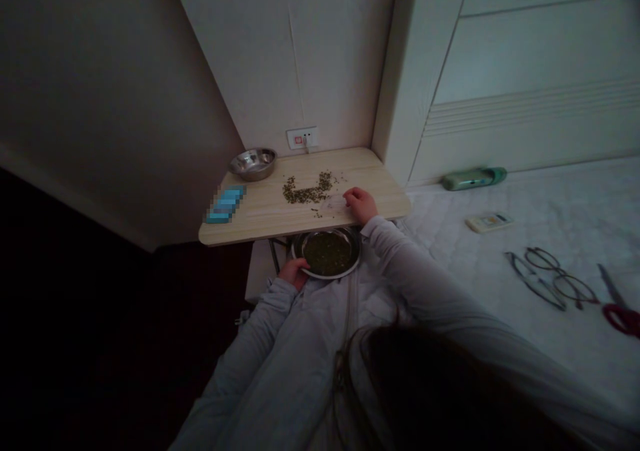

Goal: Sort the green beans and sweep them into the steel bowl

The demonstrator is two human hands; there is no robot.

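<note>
My left hand [294, 272] grips the rim of a metal bowl [354, 259], its fingers closed over the left side. Small dark green grains, like mung beans [327, 252], lie in the bowl, which sits at my lap just below the table's front edge. On the table, my right hand [361, 204] is closed on a clear, thin piece [332, 203], perhaps plastic; its exact kind cannot be made out. Just beyond this piece, loose green grains [303, 194] spread in a curved patch on the wooden tabletop [260, 221].
A second metal bowl [254, 164] stands at the table's back left, behind a blurred blue phone-like object [226, 204]. A wall socket [303, 137] holds a plug. On the bed [450, 264] lie a green bottle-shaped object [474, 178], a remote [489, 221], glasses [560, 276] and red-handled scissors [620, 317].
</note>
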